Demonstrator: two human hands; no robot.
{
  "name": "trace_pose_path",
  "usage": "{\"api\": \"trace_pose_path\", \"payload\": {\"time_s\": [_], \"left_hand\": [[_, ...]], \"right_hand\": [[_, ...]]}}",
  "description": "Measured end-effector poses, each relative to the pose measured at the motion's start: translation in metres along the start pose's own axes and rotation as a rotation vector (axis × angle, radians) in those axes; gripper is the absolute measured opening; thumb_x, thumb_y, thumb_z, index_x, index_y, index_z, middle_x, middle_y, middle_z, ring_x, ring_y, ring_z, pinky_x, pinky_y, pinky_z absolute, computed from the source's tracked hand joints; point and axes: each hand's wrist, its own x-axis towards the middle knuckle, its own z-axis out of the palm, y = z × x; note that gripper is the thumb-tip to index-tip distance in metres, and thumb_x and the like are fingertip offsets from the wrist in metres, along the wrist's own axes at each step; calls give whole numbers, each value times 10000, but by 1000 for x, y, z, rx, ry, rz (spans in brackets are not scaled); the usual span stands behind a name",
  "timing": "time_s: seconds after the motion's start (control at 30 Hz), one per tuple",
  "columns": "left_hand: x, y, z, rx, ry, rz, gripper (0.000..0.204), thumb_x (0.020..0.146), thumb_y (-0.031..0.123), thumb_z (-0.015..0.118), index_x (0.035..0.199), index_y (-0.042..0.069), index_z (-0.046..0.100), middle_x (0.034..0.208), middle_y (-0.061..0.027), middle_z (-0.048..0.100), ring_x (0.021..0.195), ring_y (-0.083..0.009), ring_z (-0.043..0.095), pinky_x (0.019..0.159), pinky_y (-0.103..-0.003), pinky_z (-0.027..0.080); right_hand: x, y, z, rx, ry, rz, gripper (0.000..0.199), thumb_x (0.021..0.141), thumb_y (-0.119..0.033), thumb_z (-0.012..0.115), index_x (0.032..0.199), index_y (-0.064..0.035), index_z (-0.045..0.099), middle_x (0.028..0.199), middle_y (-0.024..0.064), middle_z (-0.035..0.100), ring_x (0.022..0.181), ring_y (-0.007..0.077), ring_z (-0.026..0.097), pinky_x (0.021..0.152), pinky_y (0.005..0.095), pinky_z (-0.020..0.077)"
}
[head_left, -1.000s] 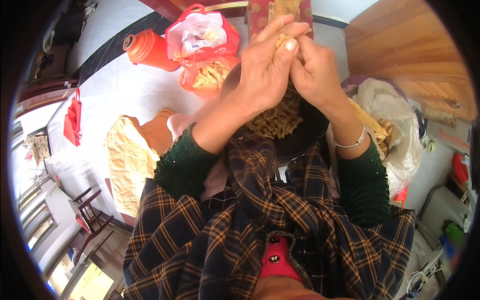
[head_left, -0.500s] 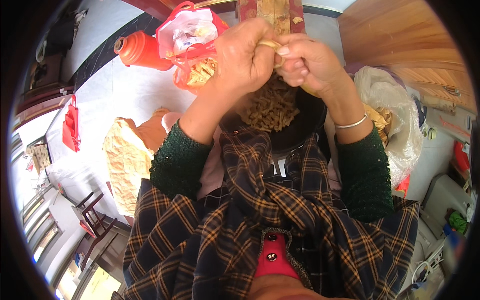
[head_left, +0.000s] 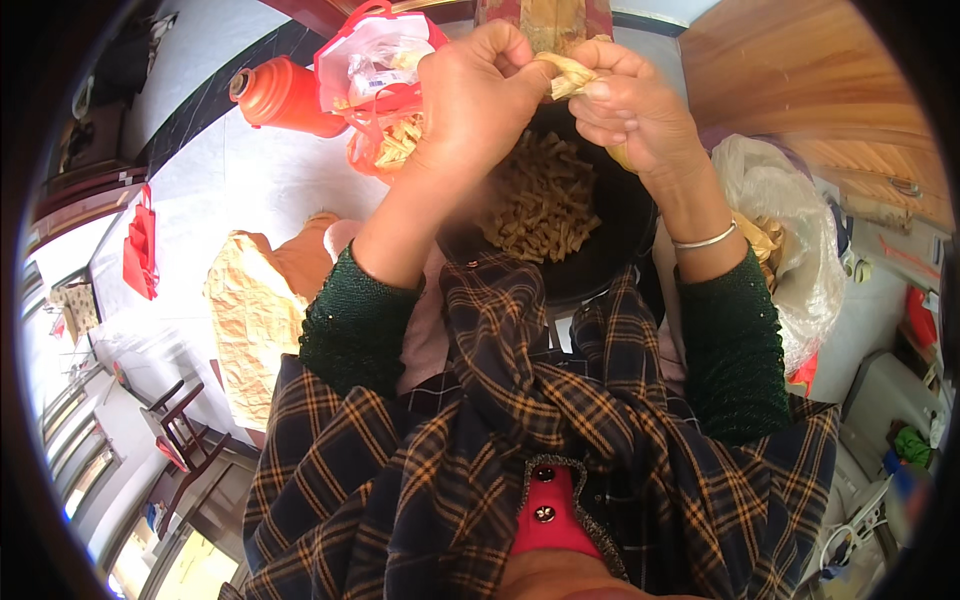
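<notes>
Up at the top middle, my left hand (head_left: 475,100) and my right hand (head_left: 645,115) meet over a dark round basin (head_left: 622,232). Pinched between the fingers of both is a pale yellow, soft, folded strip (head_left: 569,76); I cannot make out what it is made of. Something yellow also pokes out beneath my right palm, perhaps the strip's other end. Short brownish-yellow pieces (head_left: 545,205) are heaped in the basin. A silver bangle circles my right wrist.
Left of the hands stand a red-and-white bag (head_left: 335,70), a red bag of pale yellow strips (head_left: 400,142) and an orange flask (head_left: 290,100). A crumpled tan paper sack (head_left: 250,320) is at left. At right sits a clear plastic bag (head_left: 815,260) with yellowish contents.
The left hand has turned and loosened from a tight fist to a fingertip pinch. More of the strip now shows between the hands, and more of the basin's heap is visible.
</notes>
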Motion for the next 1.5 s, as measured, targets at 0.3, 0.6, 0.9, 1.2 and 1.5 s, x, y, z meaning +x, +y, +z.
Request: {"api": "trace_pose_path", "payload": {"time_s": [0.3, 0.6, 0.9, 1.2, 1.5], "left_hand": [[-8, 7, -2, 228, 50, 480, 247, 774, 136, 768, 925, -29, 662, 691, -117, 677, 594, -157, 650, 550, -268, 509], [2, 5, -37, -864, -520, -122, 335, 917, 206, 604, 629, 52, 532, 492, 3, 442, 391, -97, 406, 389, -235, 325], [5, -7, -48, -327, -394, 14, 328, 918, 307, 595, 840, -9, 640, 642, -31, 557, 611, -122, 564, 561, -256, 449], [3, -6, -27, 310, -539, 236, 221, 876, 286, 649, 913, 69, 629, 683, -112, 608, 633, -247, 606, 599, -345, 463], [43, -37, 1, 590, -168, 115, 262, 851, 396, 610, 1013, 204, 683, 828, -141, 682, 807, -338, 650, 704, -453, 507]], "right_hand": [[1, -3, 3, -196, 151, -87, 161, 901, -115, 605, 1004, 9, 601, 645, -52, 473, 508, -1, 376, 422, 150, 287], [-4, -15, 12, -259, 167, -111, 147, 921, -127, 572, 939, 14, 611, 643, -42, 487, 498, 3, 358, 435, 152, 284], [-12, -15, -9, -713, 214, -212, 144, 886, -149, 642, 828, -18, 651, 611, -65, 473, 510, 6, 381, 443, 175, 285], [-9, -11, -6, -1160, 267, -168, 137, 839, -147, 655, 780, -24, 654, 556, -18, 478, 545, 47, 441, 491, 216, 351], [23, -4, -31, -1238, 609, -123, 206, 912, -200, 553, 808, -31, 608, 559, 13, 536, 403, 125, 517, 421, 293, 454]]}}
